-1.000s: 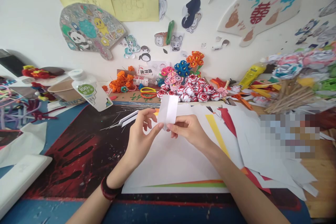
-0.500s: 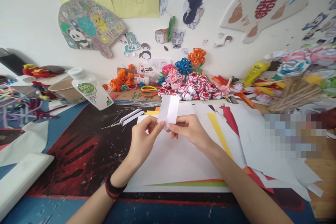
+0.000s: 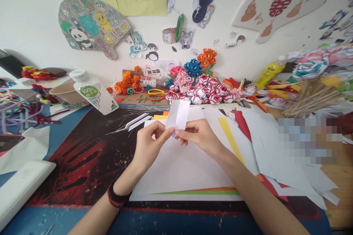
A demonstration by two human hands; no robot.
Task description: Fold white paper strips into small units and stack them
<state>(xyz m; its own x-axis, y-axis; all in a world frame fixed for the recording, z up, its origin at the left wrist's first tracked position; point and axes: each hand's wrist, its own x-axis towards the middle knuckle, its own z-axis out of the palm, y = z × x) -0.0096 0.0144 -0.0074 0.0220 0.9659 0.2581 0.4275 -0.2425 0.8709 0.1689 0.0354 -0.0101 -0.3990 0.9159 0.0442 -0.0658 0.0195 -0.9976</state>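
A small white piece of paper (image 3: 178,114) with a crease down its length stands upright between my hands. My left hand (image 3: 153,137) pinches its lower left edge between thumb and fingers. On the other side, my right hand (image 3: 200,136) grips the lower right edge, its thumb close to the left thumb. The bottom of the piece is partly hidden by the thumbs. Beneath both hands lies a stack of large white sheets (image 3: 182,169), with green and orange edges showing at the front.
Red-and-white paper flowers (image 3: 204,91) are heaped behind my hands. A white bottle (image 3: 95,93) leans at the left, near thin wires (image 3: 143,110). Loose white sheets (image 3: 275,147) and a yellow strip (image 3: 231,139) lie right. A white box-like object (image 3: 24,191) sits front left.
Both hands keep their pinch on the paper, which has barely moved. The whole view has shifted very slightly.
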